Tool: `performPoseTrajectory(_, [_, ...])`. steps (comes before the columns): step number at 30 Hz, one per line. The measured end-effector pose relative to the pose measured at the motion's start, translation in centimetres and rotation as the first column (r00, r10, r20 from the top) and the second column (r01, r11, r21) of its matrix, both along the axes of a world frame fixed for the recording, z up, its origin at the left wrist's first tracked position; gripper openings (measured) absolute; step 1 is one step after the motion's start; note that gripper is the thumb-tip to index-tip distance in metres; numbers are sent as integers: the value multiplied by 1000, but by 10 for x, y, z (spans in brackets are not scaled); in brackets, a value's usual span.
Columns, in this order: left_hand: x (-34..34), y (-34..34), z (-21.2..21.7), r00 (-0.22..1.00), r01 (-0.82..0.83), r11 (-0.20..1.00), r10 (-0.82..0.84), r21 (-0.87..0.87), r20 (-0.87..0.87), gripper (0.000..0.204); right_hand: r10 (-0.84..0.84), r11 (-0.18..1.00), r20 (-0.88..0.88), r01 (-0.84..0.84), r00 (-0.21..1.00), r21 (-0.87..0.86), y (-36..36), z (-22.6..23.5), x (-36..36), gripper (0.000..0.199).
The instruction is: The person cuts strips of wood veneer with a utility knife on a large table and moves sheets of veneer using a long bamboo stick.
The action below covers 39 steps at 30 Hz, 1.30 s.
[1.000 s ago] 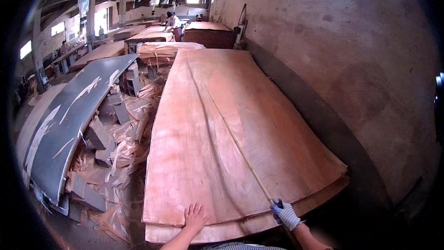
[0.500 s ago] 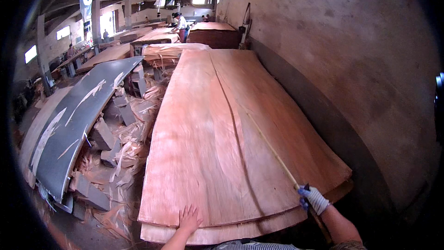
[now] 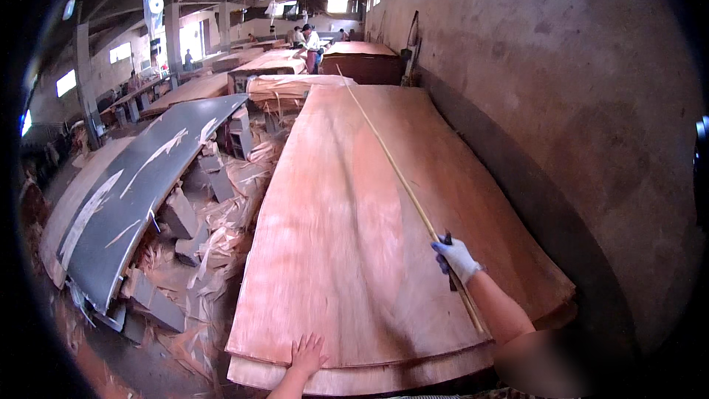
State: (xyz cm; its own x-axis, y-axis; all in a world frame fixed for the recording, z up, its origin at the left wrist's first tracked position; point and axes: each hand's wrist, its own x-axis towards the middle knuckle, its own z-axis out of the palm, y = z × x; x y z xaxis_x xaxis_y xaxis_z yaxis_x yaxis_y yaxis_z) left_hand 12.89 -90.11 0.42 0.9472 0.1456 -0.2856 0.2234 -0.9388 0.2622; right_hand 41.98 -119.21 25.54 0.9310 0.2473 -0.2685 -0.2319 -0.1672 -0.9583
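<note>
A large reddish wood veneer sheet [image 3: 317, 244] lies on top of a stack in front of me. My bare left hand [image 3: 307, 355] rests flat on its near edge, fingers spread. My right hand [image 3: 456, 257], in a white and blue glove, is closed around a long thin wooden stick [image 3: 399, 174]. The stick slants from near the front right corner to beyond the sheet's far edge. A short dark object [image 3: 450, 278] also shows at the right hand; its kind is unclear. A soft ridge runs lengthwise along the sheet.
A bare wall [image 3: 561, 103] runs along the right. On the left, a dark bent panel [image 3: 140, 199] rests by grey blocks [image 3: 156, 303] and veneer scraps [image 3: 221, 244]. More veneer stacks [image 3: 360, 66] and people [image 3: 310, 43] are farther back.
My right hand has moved forward and left with the stick, whose tip now reaches past the far edge. The ridge in the sheet looks softer. The left hand stays flat in place.
</note>
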Motion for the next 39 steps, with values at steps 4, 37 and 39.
performPoseTrajectory(4, [4,-3,-3,1000,-3,999,4,-34,15,66,18,1000,-91,-16,996,26,-61,10,-84,12])
performPoseTrajectory(37, [3,-1,-6,1000,3,991,1,-131,31,68,117,992,-14,-118,993,-54,21,-15,-55,21])
performPoseTrajectory(39, [4,1,-4,1000,-2,993,2,-115,-1,68,83,987,-36,-87,996,-135,0,-15,-91,30])
